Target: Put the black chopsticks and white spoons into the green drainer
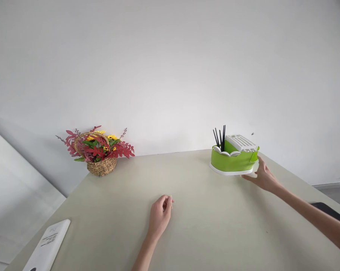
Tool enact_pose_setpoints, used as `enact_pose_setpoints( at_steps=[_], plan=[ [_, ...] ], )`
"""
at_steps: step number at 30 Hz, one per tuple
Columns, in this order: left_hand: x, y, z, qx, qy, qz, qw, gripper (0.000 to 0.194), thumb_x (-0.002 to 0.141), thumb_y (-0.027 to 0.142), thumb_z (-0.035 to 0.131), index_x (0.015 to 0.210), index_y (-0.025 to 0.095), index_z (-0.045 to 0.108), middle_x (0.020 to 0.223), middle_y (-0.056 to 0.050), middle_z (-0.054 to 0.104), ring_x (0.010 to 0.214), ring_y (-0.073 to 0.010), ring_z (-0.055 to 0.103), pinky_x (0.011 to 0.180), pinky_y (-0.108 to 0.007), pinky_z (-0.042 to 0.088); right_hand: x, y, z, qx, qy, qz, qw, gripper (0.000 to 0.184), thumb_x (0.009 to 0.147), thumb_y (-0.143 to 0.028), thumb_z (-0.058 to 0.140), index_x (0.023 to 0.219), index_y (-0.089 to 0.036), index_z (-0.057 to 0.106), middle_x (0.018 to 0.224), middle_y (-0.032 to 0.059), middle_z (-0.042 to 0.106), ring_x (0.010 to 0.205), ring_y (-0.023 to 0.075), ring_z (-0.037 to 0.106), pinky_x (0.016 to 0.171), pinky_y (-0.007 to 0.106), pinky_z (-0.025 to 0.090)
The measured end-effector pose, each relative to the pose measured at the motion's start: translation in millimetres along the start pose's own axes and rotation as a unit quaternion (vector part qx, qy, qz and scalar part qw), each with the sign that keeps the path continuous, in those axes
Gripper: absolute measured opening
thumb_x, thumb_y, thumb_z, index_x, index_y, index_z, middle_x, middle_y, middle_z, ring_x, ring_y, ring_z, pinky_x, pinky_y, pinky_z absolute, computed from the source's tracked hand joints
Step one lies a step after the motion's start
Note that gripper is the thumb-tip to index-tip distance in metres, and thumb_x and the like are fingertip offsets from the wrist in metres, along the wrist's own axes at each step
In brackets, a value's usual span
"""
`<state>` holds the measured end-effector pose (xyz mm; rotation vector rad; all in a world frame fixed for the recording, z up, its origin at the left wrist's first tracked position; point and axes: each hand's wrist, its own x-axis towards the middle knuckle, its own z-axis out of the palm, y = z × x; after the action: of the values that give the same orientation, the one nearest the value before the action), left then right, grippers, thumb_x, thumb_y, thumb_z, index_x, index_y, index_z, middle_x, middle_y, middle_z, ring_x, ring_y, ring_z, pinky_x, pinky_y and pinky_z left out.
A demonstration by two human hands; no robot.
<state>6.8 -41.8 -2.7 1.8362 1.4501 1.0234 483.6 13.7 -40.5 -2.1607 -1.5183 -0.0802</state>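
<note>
My right hand (262, 174) reaches far across the table and grips the right end of a green and white dish rack (232, 161), fingers closed on its rim and white base. The rack holds black chopsticks (220, 137), a few white dishes and a white slotted insert. Nearer to me, my left hand (160, 216) rests on the beige table (186, 226) with its fingers curled loosely inward; nothing shows in it.
A wicker basket of red leaves and sunflowers (98, 152) stands at the table's far left. A white flat device (47, 246) lies at the near left edge. A dark flat object (330, 212) sits at the right edge. A white wall is behind.
</note>
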Motion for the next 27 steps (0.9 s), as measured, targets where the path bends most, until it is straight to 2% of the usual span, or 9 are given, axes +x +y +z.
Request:
enact_pose_setpoints(
  at_steps=[1, 3, 8, 12, 16, 20, 24, 27],
  plan=[
    [-0.2, 0.5, -0.2, 0.0, 0.001, 0.002, 1.0, 0.042, 0.098, 0.053, 0.045, 0.08, 0.021, 0.064, 0.065, 0.0, 0.058, 0.055, -0.0142, 0.049, 0.054, -0.024, 0.036, -13.4, -5.4, 3.2, 0.041, -0.019, 0.011, 0.999, 0.115, 0.082, -0.07, 0.058, 0.161, -0.013, -0.003, 0.155, 0.0302, 0.038, 0.122, 0.0408, 0.06, 0.091, 0.048, 0.054],
    [-0.9, 1.3, -0.7, 0.0, 0.002, 0.005, 1.0, 0.043, 0.098, 0.055, 0.044, 0.079, 0.021, 0.063, 0.063, 0.001, 0.056, 0.054, -0.0138, 0.048, 0.054, -0.024, 0.036, -41.2, -18.1, 9.5, 0.082, -0.033, 0.009, 0.996, 0.106, 0.086, -0.073, 0.047, 0.16, -0.013, 0.002, 0.154, 0.0301, 0.035, 0.127, 0.0422, 0.057, 0.101, 0.054, 0.049],
    [-3.2, 0.3, -2.2, 0.001, 0.008, 0.017, 1.0, 0.046, 0.096, 0.057, 0.043, 0.077, 0.021, 0.063, 0.062, 0.001, 0.056, 0.054, -0.0148, 0.05, 0.055, -0.024, 0.036, -95.6, -54.1, 13.5, 0.12, -0.041, -0.073, 0.989, 0.078, 0.096, -0.063, 0.038, 0.157, -0.021, 0.015, 0.15, 0.0215, 0.043, 0.133, 0.036, 0.053, 0.109, 0.052, 0.045],
    [-3.1, -1.5, -3.4, 0.011, 0.006, 0.026, 1.0, 0.046, 0.096, 0.058, 0.042, 0.078, 0.021, 0.063, 0.062, 0.001, 0.056, 0.055, -0.0152, 0.051, 0.056, -0.024, 0.037, -107.6, -81.3, -5.4, 0.144, -0.033, -0.149, 0.978, 0.059, 0.099, -0.054, 0.039, 0.15, -0.027, 0.027, 0.15, 0.0151, 0.044, 0.132, 0.0304, 0.054, 0.104, 0.048, 0.049],
    [-1.8, -2.9, -4.5, 0.018, 0.012, 0.033, 0.999, 0.046, 0.096, 0.058, 0.043, 0.079, 0.021, 0.064, 0.062, 0.001, 0.057, 0.055, -0.0153, 0.051, 0.058, -0.024, 0.038, -111.8, -104.3, -19.3, 0.136, -0.072, -0.18, 0.971, 0.044, 0.101, -0.047, 0.035, 0.138, -0.025, 0.045, 0.145, 0.0127, 0.053, 0.127, 0.0271, 0.058, 0.106, 0.046, 0.049],
    [-2.5, -6.4, -5.1, 0.014, 0.015, 0.041, 0.999, 0.047, 0.096, 0.058, 0.043, 0.078, 0.021, 0.064, 0.061, 0.001, 0.057, 0.056, -0.0155, 0.052, 0.057, -0.024, 0.038, -130.9, -124.7, -6.0, 0.125, -0.093, -0.191, 0.969, 0.051, 0.1, -0.047, 0.039, 0.141, -0.02, 0.05, 0.151, 0.013, 0.052, 0.138, 0.0272, 0.05, 0.116, 0.045, 0.04],
    [-5.8, -9.6, -6.7, 0.003, 0.018, 0.04, 0.999, 0.047, 0.096, 0.058, 0.043, 0.08, 0.02, 0.065, 0.063, 0.001, 0.058, 0.057, -0.0156, 0.053, 0.057, -0.024, 0.039, -152.8, -144.6, 10.5, 0.104, -0.132, -0.183, 0.969, 0.065, 0.101, -0.055, 0.035, 0.15, -0.014, 0.046, 0.162, 0.0118, 0.039, 0.151, 0.0267, 0.032, 0.125, 0.045, 0.026],
    [-8.3, -9.5, -8.4, 0.001, 0.018, 0.04, 0.999, 0.048, 0.095, 0.06, 0.043, 0.08, 0.02, 0.065, 0.064, 0.001, 0.058, 0.057, -0.0155, 0.053, 0.057, -0.024, 0.039, -161.5, -154.0, 12.2, 0.097, -0.146, -0.186, 0.967, 0.072, 0.102, -0.06, 0.028, 0.154, -0.012, 0.043, 0.165, 0.0092, 0.032, 0.155, 0.0245, 0.023, 0.128, 0.044, 0.016]
  ],
)
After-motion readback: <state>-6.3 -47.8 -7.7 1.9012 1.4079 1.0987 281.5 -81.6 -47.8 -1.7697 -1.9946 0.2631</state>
